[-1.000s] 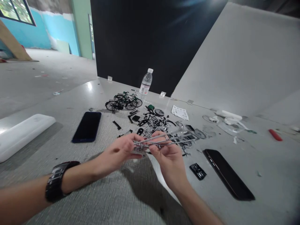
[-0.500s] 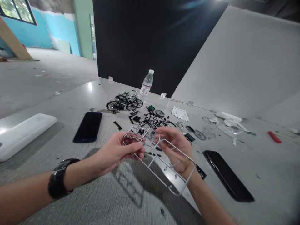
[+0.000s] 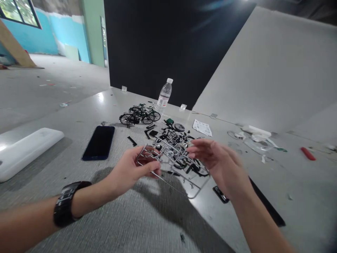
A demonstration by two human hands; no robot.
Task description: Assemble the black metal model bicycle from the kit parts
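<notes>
My left hand (image 3: 140, 168) pinches one end of a grey plastic parts sprue (image 3: 170, 185) between thumb and fingers. The thin rectangular frame is tilted above the work surface, with small parts on its inner bars. My right hand (image 3: 217, 161) is off the sprue, to its right, with fingers loosely curved and nothing visible in them. Behind and beneath the sprue lies a pile of small black and silver bicycle model parts (image 3: 171, 135), partly hidden by it. Two assembled model bicycles (image 3: 140, 114) stand behind the pile.
A blue-black phone (image 3: 98, 142) and a white case-like object (image 3: 31, 151) lie at left. A water bottle (image 3: 165, 93) stands near the black panel. Printed sheets (image 3: 202, 127), a clear plastic container (image 3: 259, 146) and a red object (image 3: 308, 153) lie right. My forearm partly covers a black tray-like object (image 3: 265, 202).
My right hand has let go of the sprue and moved right, its fingers opening. The sprue has shifted in my left hand, its far right end now higher.
</notes>
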